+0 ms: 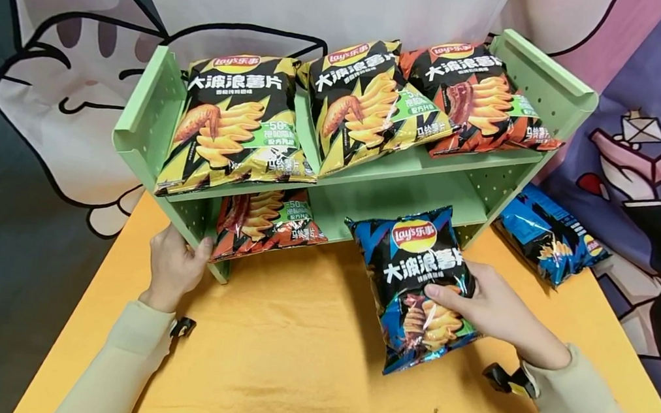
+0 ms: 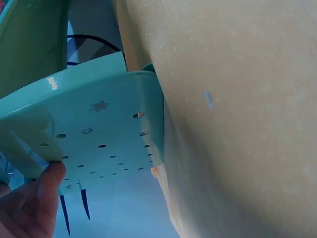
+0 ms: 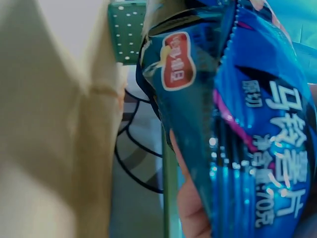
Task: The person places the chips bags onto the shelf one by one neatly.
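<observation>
My right hand (image 1: 501,310) grips a blue-and-black bag of potato chips (image 1: 405,256) by its right side, thumb across the front. The bag is tilted in front of the lower tier of a green two-tier shelf (image 1: 396,202). In the right wrist view the bag (image 3: 193,119) fills much of the picture, hiding most of that hand. My left hand (image 1: 176,268) holds the lower left side panel of the shelf, thumb at its front edge. The left wrist view shows its fingers (image 2: 52,178) against the perforated panel (image 2: 114,124).
Two yellow-and-black chip bags (image 1: 229,115) (image 1: 368,108) and a red-and-black one (image 1: 470,97) lie on the top tier. Another red bag (image 1: 270,221) sits at the lower left. A blue bag (image 1: 552,236) lies on the orange table (image 1: 293,361) right of the shelf.
</observation>
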The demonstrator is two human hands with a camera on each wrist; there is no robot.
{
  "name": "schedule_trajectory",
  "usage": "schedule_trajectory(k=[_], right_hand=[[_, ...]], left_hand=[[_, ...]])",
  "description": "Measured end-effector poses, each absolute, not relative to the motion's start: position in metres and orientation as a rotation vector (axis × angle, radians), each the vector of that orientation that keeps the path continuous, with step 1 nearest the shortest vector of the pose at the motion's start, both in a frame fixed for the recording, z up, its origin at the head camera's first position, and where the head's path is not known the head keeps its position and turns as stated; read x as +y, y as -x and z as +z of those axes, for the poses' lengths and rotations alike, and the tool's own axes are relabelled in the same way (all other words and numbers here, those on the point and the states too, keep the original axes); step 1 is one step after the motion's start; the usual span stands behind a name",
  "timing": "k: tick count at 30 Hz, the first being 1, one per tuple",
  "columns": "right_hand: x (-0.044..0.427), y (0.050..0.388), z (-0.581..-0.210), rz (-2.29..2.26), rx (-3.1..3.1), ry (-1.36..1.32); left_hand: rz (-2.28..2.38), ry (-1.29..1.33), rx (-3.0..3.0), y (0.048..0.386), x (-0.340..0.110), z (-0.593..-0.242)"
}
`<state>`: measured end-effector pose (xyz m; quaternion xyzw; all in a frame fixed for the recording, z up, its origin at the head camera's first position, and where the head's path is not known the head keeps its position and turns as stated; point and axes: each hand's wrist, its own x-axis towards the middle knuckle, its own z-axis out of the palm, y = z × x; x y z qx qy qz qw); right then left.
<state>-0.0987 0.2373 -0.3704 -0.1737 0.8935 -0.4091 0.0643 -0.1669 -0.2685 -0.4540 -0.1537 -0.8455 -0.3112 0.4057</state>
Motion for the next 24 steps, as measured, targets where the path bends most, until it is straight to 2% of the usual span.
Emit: schedule_trajectory(k=[11, 24], right_hand=[[0.214, 0.160, -0.345, -1.201, 2.701, 0.265], [0.181, 0.230, -0.339, -1.321, 2.598, 0.161]], left_hand=[[-0.786, 0.395, -2.138, 0.166, -0.268, -0.453], [-0.780, 0.388, -2.144, 0.167, -0.269, -0.453]])
